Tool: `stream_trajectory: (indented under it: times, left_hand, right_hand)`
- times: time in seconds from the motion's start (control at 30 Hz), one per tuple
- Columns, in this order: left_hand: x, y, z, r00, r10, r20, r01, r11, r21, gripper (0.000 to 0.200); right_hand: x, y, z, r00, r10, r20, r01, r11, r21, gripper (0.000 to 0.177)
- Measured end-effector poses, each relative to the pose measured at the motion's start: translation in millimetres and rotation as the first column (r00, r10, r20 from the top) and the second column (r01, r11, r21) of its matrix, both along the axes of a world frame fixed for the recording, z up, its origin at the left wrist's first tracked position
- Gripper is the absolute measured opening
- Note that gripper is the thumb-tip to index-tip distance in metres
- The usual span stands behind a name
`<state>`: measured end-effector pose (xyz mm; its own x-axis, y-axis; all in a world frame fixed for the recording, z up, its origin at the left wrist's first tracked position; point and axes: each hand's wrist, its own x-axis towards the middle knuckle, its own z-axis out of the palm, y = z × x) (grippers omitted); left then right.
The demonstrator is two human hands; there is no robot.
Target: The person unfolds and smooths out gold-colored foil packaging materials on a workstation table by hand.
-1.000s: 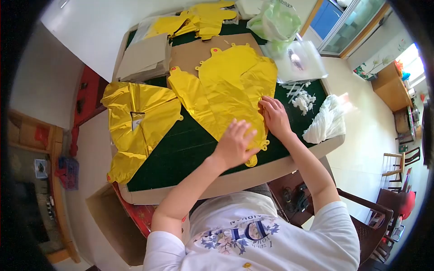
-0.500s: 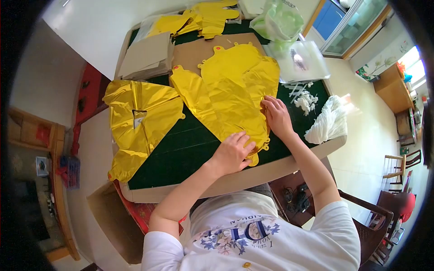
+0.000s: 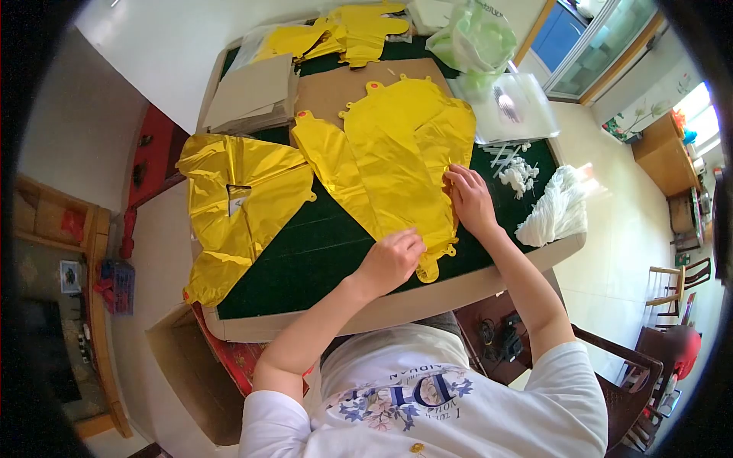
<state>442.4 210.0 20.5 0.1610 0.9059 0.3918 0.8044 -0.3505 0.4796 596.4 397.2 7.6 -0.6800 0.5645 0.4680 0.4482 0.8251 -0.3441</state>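
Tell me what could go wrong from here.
The left foil overhangs the table and might slide off. The middle foil, wrinkled and thin-looking, could crease further or tear under the right hand. The white bundle lies near the right edge and might get brushed off.

wide head-worn view, close above the table [image 3: 305, 259], forward and down

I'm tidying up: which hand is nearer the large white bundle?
Right: the right hand lies left of the large white bundle, apart from it; the left hand lies farther left.
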Motion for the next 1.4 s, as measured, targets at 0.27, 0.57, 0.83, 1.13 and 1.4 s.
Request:
stream_trajectory:
  times: [0.27,0.57,0.83,1.13,1.4]
  left_hand:
    - [8.4,-13.3,14.8,0.997,0.019,0.075,-0.021,1.000,0.019,0.017]
    - [-13.2,-54.7,24.8,0.998,0.065,-0.026,-0.064,0.997,0.047,0.026]
    - [-103.2,-3.4,9.2,0.494,0.766,0.412,-0.662,0.638,-0.393,0.032]
    - [-153.2,61.9,18.3,0.344,0.850,0.398,-0.710,0.513,-0.482,0.040]
    - [-176.7,74.6,-5.4,0.371,0.885,0.280,-0.810,0.456,-0.369,0.035]
  right_hand:
    - [-0.6,-1.0,1.1,1.000,-0.007,0.004,0.007,1.000,-0.008,0.026]
    - [-0.2,-0.2,-0.4,1.000,-0.001,-0.005,0.001,1.000,-0.008,0.026]
    - [0.6,0.0,-0.9,1.000,-0.004,-0.010,0.004,1.000,-0.019,0.028]
    - [-0.1,-1.7,1.1,1.000,0.010,-0.021,-0.010,1.000,-0.006,0.027]
    - [-1.7,-1.2,2.2,0.999,0.030,-0.026,-0.029,0.999,0.029,0.025]
